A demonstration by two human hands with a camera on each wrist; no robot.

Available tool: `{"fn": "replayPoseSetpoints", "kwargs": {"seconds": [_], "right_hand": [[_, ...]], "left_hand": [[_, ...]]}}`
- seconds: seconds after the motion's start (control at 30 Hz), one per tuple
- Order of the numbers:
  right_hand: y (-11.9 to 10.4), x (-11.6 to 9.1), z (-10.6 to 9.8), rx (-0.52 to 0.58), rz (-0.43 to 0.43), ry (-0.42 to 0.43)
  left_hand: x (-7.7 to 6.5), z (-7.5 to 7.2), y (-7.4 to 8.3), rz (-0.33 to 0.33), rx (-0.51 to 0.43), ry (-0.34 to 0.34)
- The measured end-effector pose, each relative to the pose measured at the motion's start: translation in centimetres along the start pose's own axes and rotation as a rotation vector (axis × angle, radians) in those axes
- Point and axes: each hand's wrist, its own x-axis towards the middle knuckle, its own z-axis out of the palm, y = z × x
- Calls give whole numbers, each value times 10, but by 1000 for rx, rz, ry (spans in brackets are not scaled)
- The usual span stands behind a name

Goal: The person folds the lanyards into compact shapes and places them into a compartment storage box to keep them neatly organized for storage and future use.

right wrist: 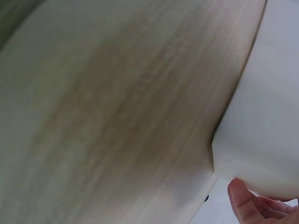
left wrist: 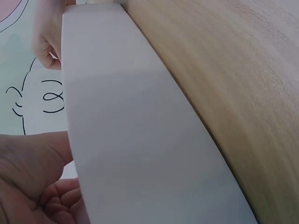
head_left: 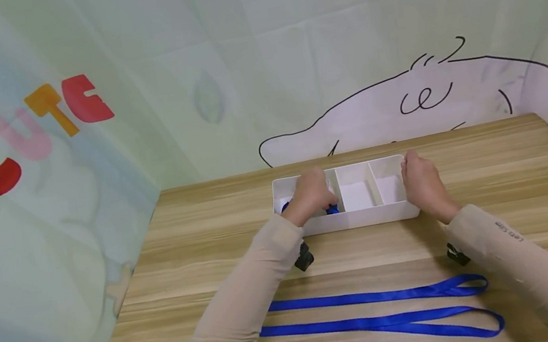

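A white divided box (head_left: 359, 218) stands toward the back of the table. In the head view my left hand (head_left: 311, 192) reaches down into its left part, fingers curled at a bundle of blue strap (head_left: 332, 209) that looks like a lanyard. The box wall hides those fingertips in the left wrist view. My right hand (head_left: 424, 185) grips the box's right end, and the right wrist view shows its thumb (right wrist: 240, 200) against the outer wall. Two blue lanyards (head_left: 344, 299) lie lengthwise in front, looped at their right ends, their left ends hidden by my left forearm.
The wooden table (head_left: 201, 251) reaches back to a printed cloth backdrop (head_left: 216, 56). Two upright dividers (head_left: 374, 183) split the box's right side into compartments. Small black devices (head_left: 304, 256) hang under my wrists.
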Motion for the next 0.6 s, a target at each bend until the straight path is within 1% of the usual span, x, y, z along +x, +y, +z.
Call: {"fn": "replayPoseSetpoints", "kwargs": {"seconds": [0.07,0.23,0.43,0.6], "right_hand": [[0,0,0,1,-4,4],[1,0,-1,0,-12,10],[2,0,0,7,-12,12],[2,0,2,11,-22,38]], "left_hand": [[0,1,1,-6,-2,0],[3,5,2,4,21,9],[5,9,1,32,92,40],[4,10,2,50,143,65]]}}
